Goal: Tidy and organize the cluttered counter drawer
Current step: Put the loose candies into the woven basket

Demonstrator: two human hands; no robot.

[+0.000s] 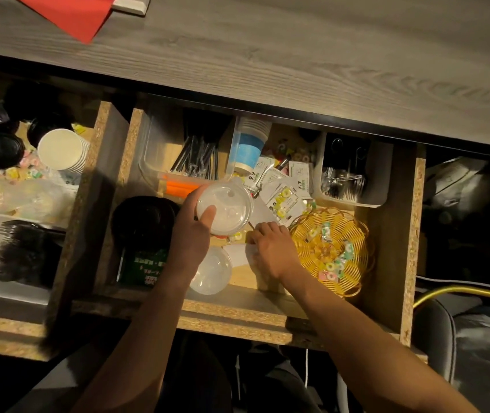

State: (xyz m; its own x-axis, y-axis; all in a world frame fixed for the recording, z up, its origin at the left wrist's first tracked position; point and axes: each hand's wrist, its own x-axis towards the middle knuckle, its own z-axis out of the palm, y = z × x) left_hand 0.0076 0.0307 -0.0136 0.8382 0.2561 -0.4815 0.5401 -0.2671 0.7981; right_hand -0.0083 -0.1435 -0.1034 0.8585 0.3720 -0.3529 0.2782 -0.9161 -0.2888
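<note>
Drawer point(386, 263) was open under the counter, contents still mixed. Left hand point(191, 231) gripped the stack of clear lids point(225, 208), fingers curled round its rim, held above the black lids point(143, 222). Risk: stack was slick and loosely nested, so it could slip apart. Right hand point(270, 248) reached palm down at loose candies point(239, 236) beside the yellow basket point(354, 275); fingertips hidden, so grasp could not be told. Risk: sweeping might scatter candies under the paper tags point(282, 186).

A: What fills the open chipboard drawer point(386, 263)?
B: Clear domed lids point(225, 205), one stack lifted, a yellow wicker basket point(331, 251) of candies at right, price tags point(279, 186) scattered behind.
</note>
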